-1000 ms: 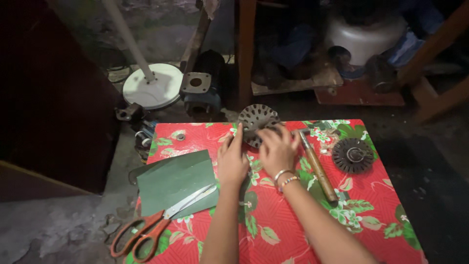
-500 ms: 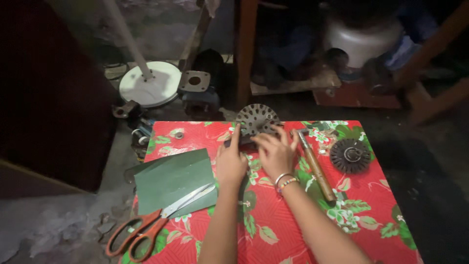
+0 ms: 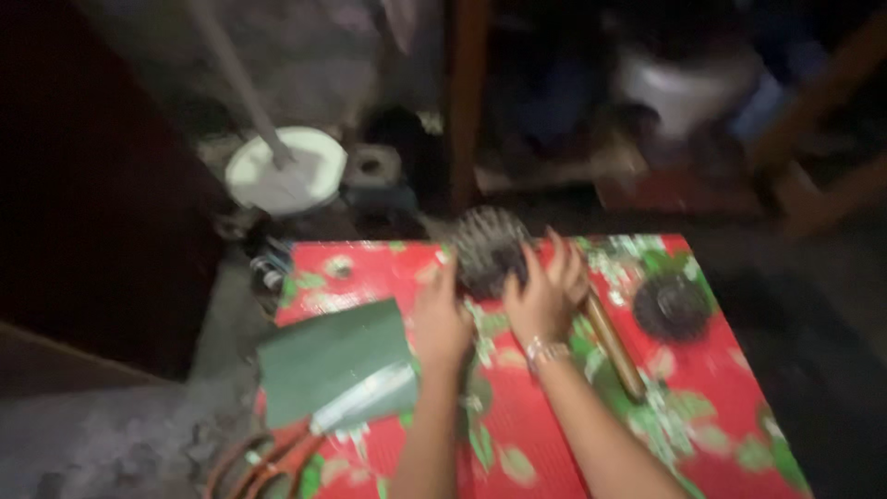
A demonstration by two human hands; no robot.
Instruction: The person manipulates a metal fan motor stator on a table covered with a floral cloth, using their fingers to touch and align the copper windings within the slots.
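Note:
A round, dark, finned metal part (image 3: 487, 246) stands at the far edge of a table with a red floral cloth (image 3: 564, 434). My left hand (image 3: 440, 319) rests against its left lower side. My right hand (image 3: 545, 294) grips its right side, fingers curled over the rim. The frame is blurred, so finer detail of the part is lost.
A second dark toothed disc (image 3: 672, 306) lies to the right, with a wooden-handled tool (image 3: 612, 346) between it and my right hand. A green sheet (image 3: 335, 362) and orange-handled scissors (image 3: 305, 438) lie at the left. A white round base with a pole (image 3: 282, 178) stands on the floor beyond.
The view has shifted and blurred. Both hands stay on the finned part, which sits a little further forward and tilted more upright than before.

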